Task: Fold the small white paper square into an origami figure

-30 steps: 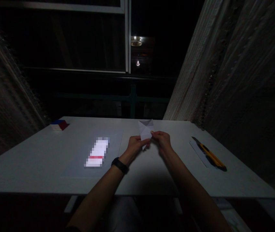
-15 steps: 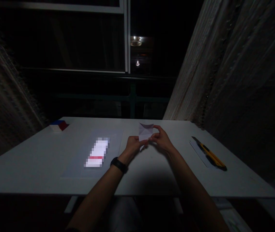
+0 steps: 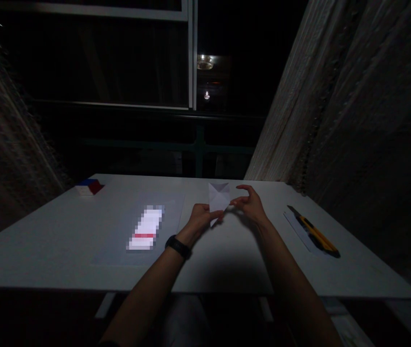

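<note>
A small folded sheet of white paper (image 3: 219, 196), creased and with a point at its lower end, is held above the far middle of the table. My left hand (image 3: 202, 217) pinches its lower part, the thumb lying across the front. Just right of the paper is my right hand (image 3: 251, 203), its index finger raised and curved away from the thumb. The right fingertips are at or very close to the paper's right edge; contact is hard to make out in the dim light.
On the white table (image 3: 64, 241), a glowing blurred-out phone (image 3: 145, 227) lies on a sheet of paper (image 3: 109, 253) at left. A blue, white and red block (image 3: 89, 187) sits at the far left. At right, a yellow-black utility knife (image 3: 316, 233) rests by white paper (image 3: 297, 232). Curtains (image 3: 281, 106) flank the window.
My right hand first pinched the paper's right edge, then moved its fingers along it, and now has drawn off to the right with fingers spread. My left hand keeps its hold.
</note>
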The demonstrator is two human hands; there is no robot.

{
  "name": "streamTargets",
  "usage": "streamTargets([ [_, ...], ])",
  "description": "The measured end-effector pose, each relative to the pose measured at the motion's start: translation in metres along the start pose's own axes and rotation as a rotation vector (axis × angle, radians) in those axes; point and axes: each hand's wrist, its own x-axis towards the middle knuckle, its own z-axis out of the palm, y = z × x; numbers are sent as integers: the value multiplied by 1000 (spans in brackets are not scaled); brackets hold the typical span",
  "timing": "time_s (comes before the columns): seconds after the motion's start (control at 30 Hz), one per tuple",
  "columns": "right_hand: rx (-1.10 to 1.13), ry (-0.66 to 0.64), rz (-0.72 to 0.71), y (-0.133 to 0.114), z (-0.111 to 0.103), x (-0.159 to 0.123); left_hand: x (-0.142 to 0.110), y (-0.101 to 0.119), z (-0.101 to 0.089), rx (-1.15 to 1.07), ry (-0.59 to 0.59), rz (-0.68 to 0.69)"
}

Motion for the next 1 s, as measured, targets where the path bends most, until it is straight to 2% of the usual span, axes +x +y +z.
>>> streamTargets([
  [0.1, 37, 53, -25, 3, -2, 2, -1, 3, -1, -42, -4, 1],
  [0.2, 101, 70, 9, 5, 3, 1, -3, 8, 0, -139, 66, 8],
  [0.27, 141, 8, 87, 8, 11, -1, -3, 10, 0, -181, 117, 12],
  [0.3, 150, -62, 132, 9, 16, -2, -3, 10, 0, -192, 132, 13],
  [0.4, 154, -212, 206, 14, 28, -6, -3, 10, 1, -203, 120, 11],
  [0.57, 138, -150, 138, 22, 35, -9, -4, 11, 6, -258, 62, 23],
  [0.7, 104, -179, 91, 25, 38, -11, -4, 11, 10, -282, 159, 92],
  [0.8, 140, -202, 131, 23, 43, -13, -3, 9, 11, -294, 236, 106],
  [1.0, 187, -235, 204, 27, 46, -17, -1, 8, 10, -313, 261, 121],
])
